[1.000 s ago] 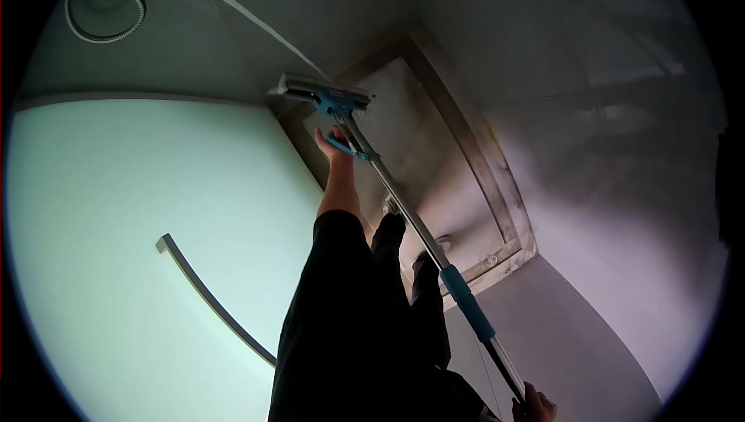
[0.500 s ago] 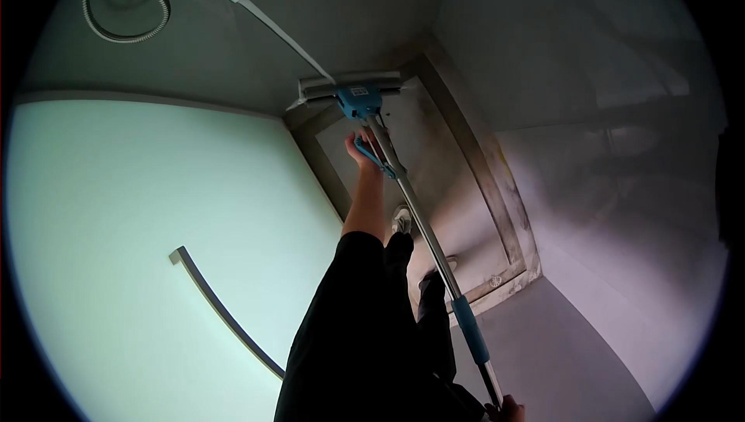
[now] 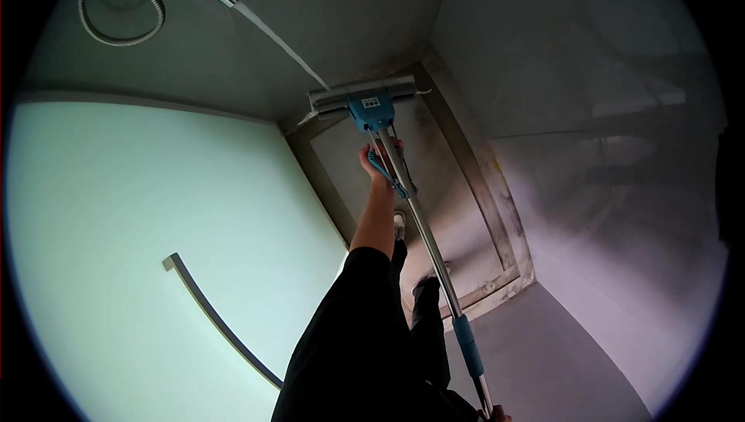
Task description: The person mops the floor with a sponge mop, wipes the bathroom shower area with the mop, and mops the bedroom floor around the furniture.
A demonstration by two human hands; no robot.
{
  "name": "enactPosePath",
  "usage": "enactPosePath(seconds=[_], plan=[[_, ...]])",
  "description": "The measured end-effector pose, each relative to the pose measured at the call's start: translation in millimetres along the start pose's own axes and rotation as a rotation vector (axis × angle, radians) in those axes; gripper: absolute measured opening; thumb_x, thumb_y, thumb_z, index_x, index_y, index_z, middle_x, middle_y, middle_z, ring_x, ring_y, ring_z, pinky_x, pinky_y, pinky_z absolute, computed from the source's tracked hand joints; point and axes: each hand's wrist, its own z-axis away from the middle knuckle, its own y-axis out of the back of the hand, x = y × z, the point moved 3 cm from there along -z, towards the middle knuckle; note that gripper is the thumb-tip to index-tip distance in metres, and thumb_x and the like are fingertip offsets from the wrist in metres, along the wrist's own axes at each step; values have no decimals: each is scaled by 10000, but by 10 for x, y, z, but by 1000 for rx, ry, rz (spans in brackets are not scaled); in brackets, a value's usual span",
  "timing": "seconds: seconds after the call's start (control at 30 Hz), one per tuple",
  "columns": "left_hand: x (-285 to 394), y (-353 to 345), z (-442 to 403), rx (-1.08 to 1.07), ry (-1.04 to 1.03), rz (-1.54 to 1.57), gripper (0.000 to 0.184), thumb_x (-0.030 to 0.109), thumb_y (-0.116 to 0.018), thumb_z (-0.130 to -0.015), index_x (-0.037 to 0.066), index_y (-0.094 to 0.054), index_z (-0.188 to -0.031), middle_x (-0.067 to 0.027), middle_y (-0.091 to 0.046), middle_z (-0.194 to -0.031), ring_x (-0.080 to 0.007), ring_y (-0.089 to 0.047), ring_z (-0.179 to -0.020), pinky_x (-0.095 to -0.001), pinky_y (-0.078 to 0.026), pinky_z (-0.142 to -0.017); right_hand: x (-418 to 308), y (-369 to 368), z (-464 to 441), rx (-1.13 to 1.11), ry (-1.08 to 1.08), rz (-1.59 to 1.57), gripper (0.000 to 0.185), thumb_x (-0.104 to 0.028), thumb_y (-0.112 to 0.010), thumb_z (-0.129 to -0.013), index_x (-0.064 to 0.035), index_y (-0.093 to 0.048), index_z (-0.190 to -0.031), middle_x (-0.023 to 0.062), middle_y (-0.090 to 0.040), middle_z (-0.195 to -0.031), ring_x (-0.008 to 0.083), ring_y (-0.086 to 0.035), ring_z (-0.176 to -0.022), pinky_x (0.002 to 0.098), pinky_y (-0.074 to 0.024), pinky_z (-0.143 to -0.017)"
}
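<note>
Our left hand (image 3: 375,160) holds the mop (image 3: 428,243) at its lever (image 3: 382,169), our right hand (image 3: 500,415) its near end. We seem to be wetting the mop head (image 3: 371,110), far under the shower stream (image 3: 279,43); squeezing next would call for pulling the lever.

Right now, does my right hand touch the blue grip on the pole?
Apart: the head view shows a stretch of bare pole between the blue grip and the right hand at the bottom edge.
</note>
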Motion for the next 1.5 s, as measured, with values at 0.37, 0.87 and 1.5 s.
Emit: enactPosePath(seconds=[0.37,0.87,1.5], plan=[[-55,-283,134,193,-45,-130,312,331,-455,-698,78,-389,-528,-95,-429,-599,-225,-431,-657,-342,-354,-731,248,45,-119,56,91,36,283,-293,-653,-683,-101,-446,-696,104,-439,-458,300,-430,-393,381,-344,-382],[465,-356,127,310,-252,-734,356,368,-378,-769,100,-339,-538,-28,-376,-511,-162,-364,-476,-290,-322,-456,544,330,-876,-517,-36,-336,260,-274,-608,-704,-37,-504,-730,157,-539,-569,283,-540,-513,401,-394,-463],[282,-617,368,573,-327,-2343,509,424,-358,-828,-28,-579,-751,-205,-560,-680,-333,-538,-633,-432,-400,-576,-513,-300,-1655,-852,-267,-847,465,-461,-329,-864,-48,-508,-747,9,-420,-492,90,-408,-385,230,-323,-348]])
